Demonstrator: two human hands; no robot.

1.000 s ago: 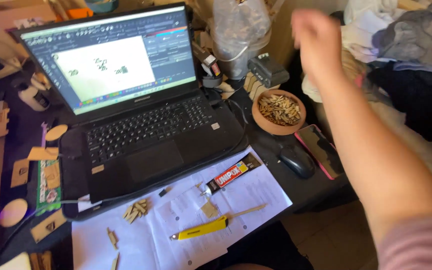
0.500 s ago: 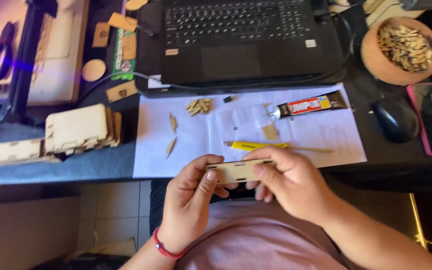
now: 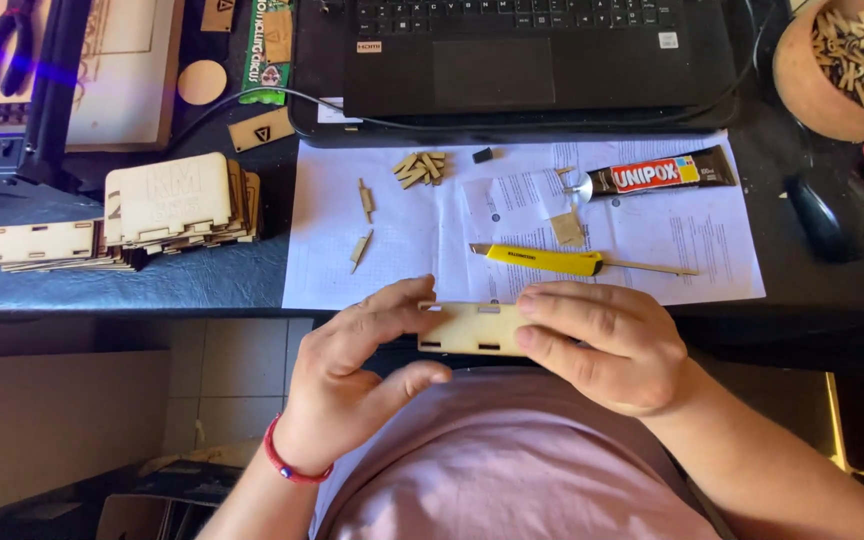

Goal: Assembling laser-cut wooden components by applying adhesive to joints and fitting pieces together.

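Both hands [image 3: 352, 385] [image 3: 602, 345] grip flat slotted plywood panel [image 3: 472, 328]

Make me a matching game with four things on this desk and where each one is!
Things:
1. slotted wooden panel
2. yellow utility knife
3. glue tube
4. bowl of wooden pegs

Places:
A. top right corner of the desk
B. on the white paper, just below the laptop
C. between the left hand and right hand
D. on the white paper, just above the hands

Pairs: 1-C, 2-D, 3-B, 4-A
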